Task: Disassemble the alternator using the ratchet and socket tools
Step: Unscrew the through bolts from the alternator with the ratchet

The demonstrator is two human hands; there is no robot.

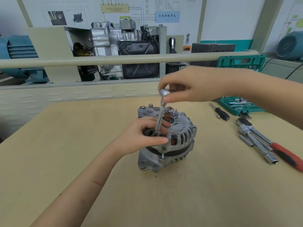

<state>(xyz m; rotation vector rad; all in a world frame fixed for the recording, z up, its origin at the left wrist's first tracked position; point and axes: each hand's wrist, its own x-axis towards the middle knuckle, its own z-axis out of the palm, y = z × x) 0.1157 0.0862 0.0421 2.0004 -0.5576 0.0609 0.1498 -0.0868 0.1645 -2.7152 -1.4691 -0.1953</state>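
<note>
alternator [167,140] mid-frame, upright on table [65,145] | left hand [141,136] curled round housing, pinching driver shaft base | right hand [188,86] fingertips pinch extension driver [161,110] top | tip: keep shaft plumb on through-bolt, spin lightly, brace housing | ratchet [265,141] idle right

One view only, head cam, wide-angle w/ bent edges, so no overlap w/ another view. Looks forward and down from above the bench [82,145], close in: both forearms enter from the bottom left and right edge, alternator [167,141] sits just right of centre. Upper third of frame reaches past the bench's far edge to a rail [114,59] and wall posters [167,16], all further off
</note>
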